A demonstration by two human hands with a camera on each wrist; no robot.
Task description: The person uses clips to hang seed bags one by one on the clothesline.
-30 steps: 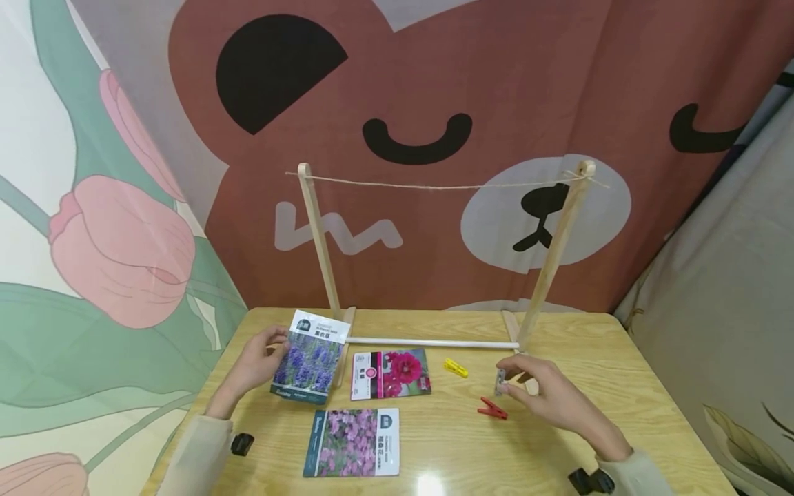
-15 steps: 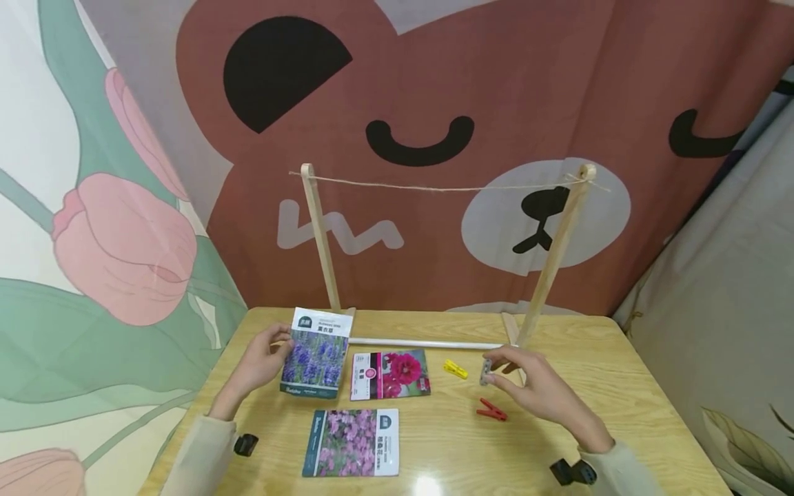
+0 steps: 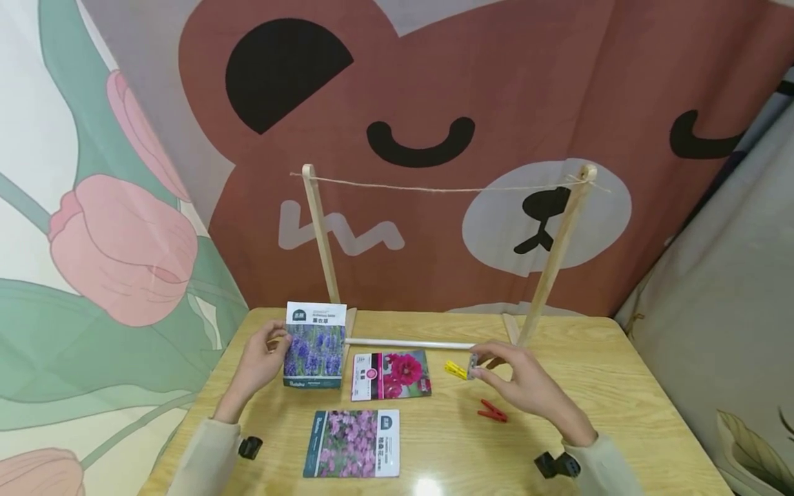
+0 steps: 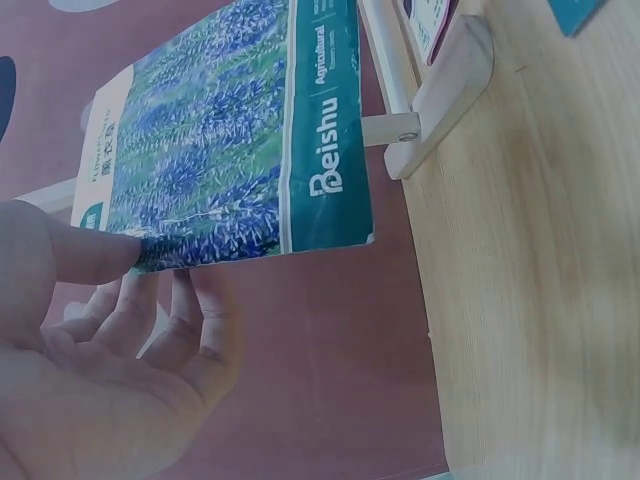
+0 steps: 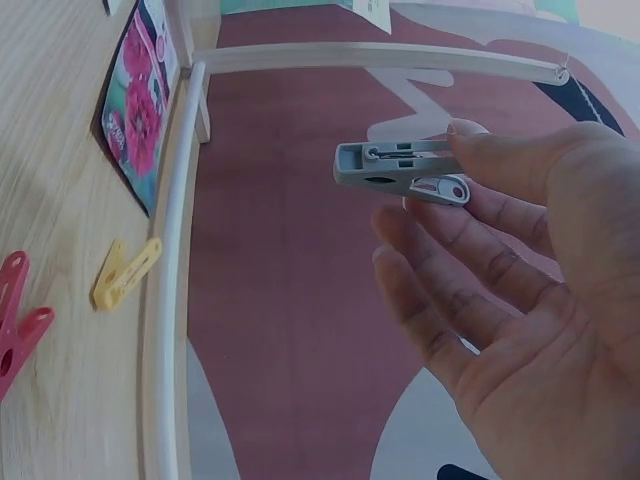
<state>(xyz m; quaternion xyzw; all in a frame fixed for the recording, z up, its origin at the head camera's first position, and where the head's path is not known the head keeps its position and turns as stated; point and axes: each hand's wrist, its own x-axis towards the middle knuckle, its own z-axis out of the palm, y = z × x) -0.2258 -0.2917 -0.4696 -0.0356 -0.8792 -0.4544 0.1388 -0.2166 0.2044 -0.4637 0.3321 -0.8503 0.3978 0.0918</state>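
Note:
My left hand (image 3: 263,358) pinches the left edge of a seed packet with purple-blue lavender flowers (image 3: 314,351), held upright above the table. In the left wrist view the thumb lies on the front of this packet (image 4: 215,140), near its edge. My right hand (image 3: 524,382) pinches a grey clothespin (image 5: 400,170) by its handle end between thumb and finger, raised off the table. A yellow clothespin (image 3: 455,370) lies just left of that hand, and a red clothespin (image 3: 492,410) lies below it.
Two more seed packets lie flat: one with magenta flowers (image 3: 403,372), one with pink flowers (image 3: 351,443). Behind them stands a wooden frame (image 3: 561,255) with a string (image 3: 397,186) tied between its posts and a white bar (image 3: 409,342) low down.
My right hand has moved left with the grey clothespin, coming close to the yellow one. The lavender packet in my left hand has risen slightly and straightened from a tilt.

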